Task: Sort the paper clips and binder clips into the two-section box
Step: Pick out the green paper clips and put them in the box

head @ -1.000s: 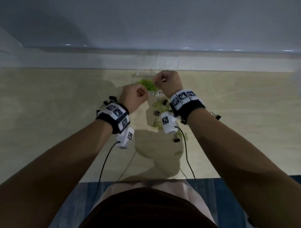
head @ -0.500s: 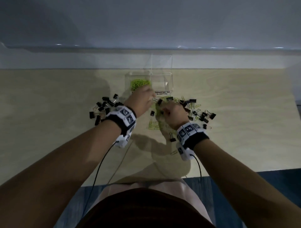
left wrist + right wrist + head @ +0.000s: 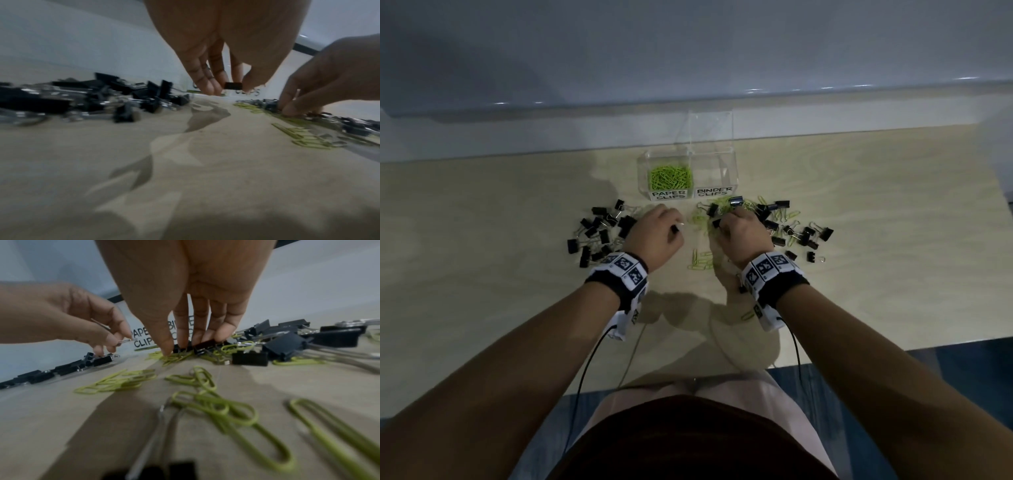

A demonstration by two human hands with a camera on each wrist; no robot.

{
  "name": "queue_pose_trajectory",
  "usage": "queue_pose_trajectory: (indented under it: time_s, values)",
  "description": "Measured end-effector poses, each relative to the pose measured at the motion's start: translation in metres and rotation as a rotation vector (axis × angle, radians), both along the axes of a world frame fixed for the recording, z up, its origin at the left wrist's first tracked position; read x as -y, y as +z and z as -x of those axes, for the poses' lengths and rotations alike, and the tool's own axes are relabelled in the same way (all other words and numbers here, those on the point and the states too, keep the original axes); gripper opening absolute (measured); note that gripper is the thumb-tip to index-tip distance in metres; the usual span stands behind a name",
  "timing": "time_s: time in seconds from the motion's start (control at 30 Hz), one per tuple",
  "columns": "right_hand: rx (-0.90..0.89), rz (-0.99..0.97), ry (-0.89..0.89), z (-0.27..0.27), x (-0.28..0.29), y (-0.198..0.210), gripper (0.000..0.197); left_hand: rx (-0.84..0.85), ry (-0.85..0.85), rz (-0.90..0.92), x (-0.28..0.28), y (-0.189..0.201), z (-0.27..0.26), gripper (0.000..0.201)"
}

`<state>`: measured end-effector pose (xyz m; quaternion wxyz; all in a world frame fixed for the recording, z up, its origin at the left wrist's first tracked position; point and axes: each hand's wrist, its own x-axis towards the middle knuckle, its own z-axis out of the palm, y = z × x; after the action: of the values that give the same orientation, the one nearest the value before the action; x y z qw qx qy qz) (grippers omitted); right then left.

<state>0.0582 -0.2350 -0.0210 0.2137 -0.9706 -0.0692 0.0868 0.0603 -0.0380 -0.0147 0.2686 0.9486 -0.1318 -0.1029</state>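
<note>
L hand [image 3: 236,48] pinching binder clip [image 3: 232,85]; R hand [image 3: 743,236] on mixed pile [image 3: 770,219]

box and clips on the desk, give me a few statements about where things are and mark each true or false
1. The section labelled PAPER CLIPS holds green paper clips. True.
2. The section labelled BINDER CLIPS is full of black clips. False: it looks empty.
3. The left hand pinches a black binder clip. True.
4. The right hand hovers high above the table. False: its fingertips are down in the mixed pile of clips.
5. The pile of binder clips left of the left hand is mixed with green paper clips. False: only black binder clips show there.
</note>
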Motion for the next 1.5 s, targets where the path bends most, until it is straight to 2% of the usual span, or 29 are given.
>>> queue_pose_trajectory:
  time_s: [0.07,0.13,0.27,0.37,0.43,0.57,0.63,0.7,0.83,0.93,1.07,1.13,1.27,1.37,1.5]
  values:
    - [-0.033,0.021,-0.025,-0.002,-0.002,0.001,0.017,0.056,0.106,-0.053,-0.013,0.000,-0.001,0.020]
    - [-0.047,0.047,-0.037,-0.002,-0.005,0.002,0.019,0.103,0.115,-0.114,-0.016,0.001,-0.004,0.022]
    - [-0.019,0.012,-0.053,-0.002,-0.009,0.003,0.015,0.113,-0.102,-0.094,0.017,0.010,-0.015,0.031]
    - [0.020,-0.159,-0.081,0.003,-0.005,0.007,0.011,0.104,-0.248,-0.116,0.048,0.010,-0.025,0.042]
    - [0.034,-0.292,-0.167,0.008,0.004,0.012,0.009,0.076,-0.279,-0.172,0.059,0.005,-0.030,0.047]
    - [0.057,-0.485,-0.515,0.020,0.043,0.019,0.008,0.060,-0.244,-0.198,0.062,-0.003,-0.034,0.044]
    - [0.067,-0.510,-0.648,0.025,0.068,0.019,0.008,0.079,-0.237,-0.208,0.061,-0.006,-0.032,0.040]
    - [0.093,-0.410,-0.690,0.029,0.093,0.016,0.011,0.106,-0.235,-0.182,0.058,-0.008,-0.030,0.035]
    - [0.119,-0.080,-0.573,0.028,0.115,0.007,0.020,0.147,-0.172,-0.077,0.048,-0.005,-0.025,0.029]
    - [0.165,-0.009,-0.420,0.020,0.102,0.005,0.016,0.158,-0.021,-0.044,0.029,0.000,-0.020,0.030]
    - [0.102,0.084,-0.227,0.004,0.075,0.005,0.025,0.191,0.133,-0.182,0.000,0.000,-0.011,0.032]
    - [0.059,0.117,-0.199,-0.002,0.066,0.003,0.029,0.175,0.089,-0.212,0.006,0.002,-0.006,0.034]
    - [0.023,0.112,-0.207,-0.008,0.058,0.004,0.026,0.083,-0.196,-0.099,0.056,0.006,0.002,0.037]
    - [0.068,-0.004,-0.195,-0.008,0.062,0.005,0.018,0.053,-0.350,-0.090,0.088,0.003,0.002,0.040]
    - [0.136,-0.143,-0.274,-0.001,0.078,0.007,0.009,0.024,-0.391,-0.126,0.099,-0.001,-0.004,0.042]
